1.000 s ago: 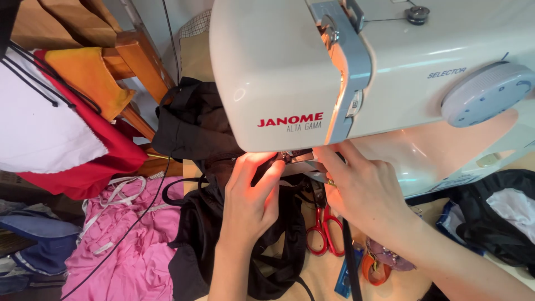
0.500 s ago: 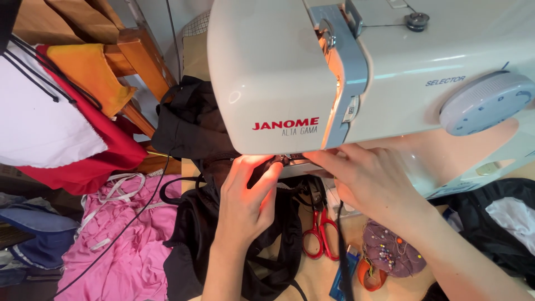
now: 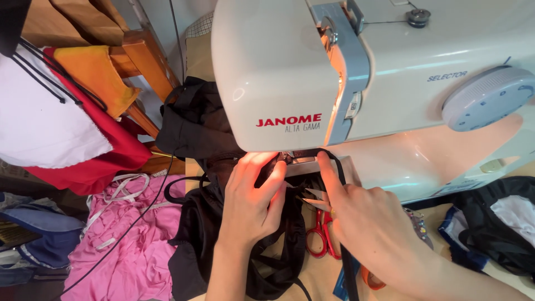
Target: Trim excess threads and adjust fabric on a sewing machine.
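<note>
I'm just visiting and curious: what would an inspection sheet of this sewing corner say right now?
Surface: tan tabletop, mostly covered.
Job's things: black fabric under the white sewing machine; black strap by the needle area.
Clutter: red-handled scissors; pink cloth; dark cloth at right.
Grippers: left hand presses the fabric; right hand pinches the strap.
Cables: thin black cord across the pink cloth.
Surroundings: wooden chair draped with red, white and orange cloth.

Red-and-grey label (image 3: 288,122) on machine front
</note>
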